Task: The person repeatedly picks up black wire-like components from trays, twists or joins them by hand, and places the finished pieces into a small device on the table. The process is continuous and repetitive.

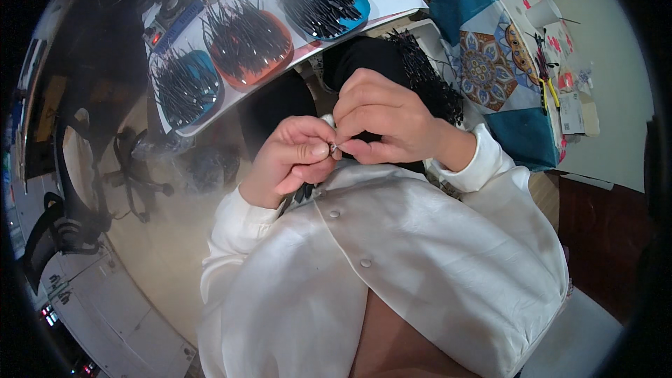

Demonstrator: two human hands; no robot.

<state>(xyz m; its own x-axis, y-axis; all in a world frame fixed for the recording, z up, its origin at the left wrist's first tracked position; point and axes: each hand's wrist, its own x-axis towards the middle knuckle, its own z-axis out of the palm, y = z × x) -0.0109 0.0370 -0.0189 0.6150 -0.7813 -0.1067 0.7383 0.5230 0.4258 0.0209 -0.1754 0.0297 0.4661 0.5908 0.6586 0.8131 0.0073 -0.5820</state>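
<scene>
My left hand (299, 155) and my right hand (386, 113) meet in front of my body, above my lap. Between their pinched fingertips is a small silvery piece (334, 147), too small to name. Dark strands (304, 192) stick out below my left hand, seemingly held in its curled fingers. Close behind my right hand, a thick bundle of black wires (427, 73) lies in a white tray (428, 28).
Ahead, a white table (308, 52) bears an orange tray (269, 68), a left blue tray (210, 101) and a far blue tray (358, 7), all heaped with short black wires. A boxy device (171, 21) shows a red light. At right, yellow-handled pliers (549, 94) lie on patterned cloth (490, 63).
</scene>
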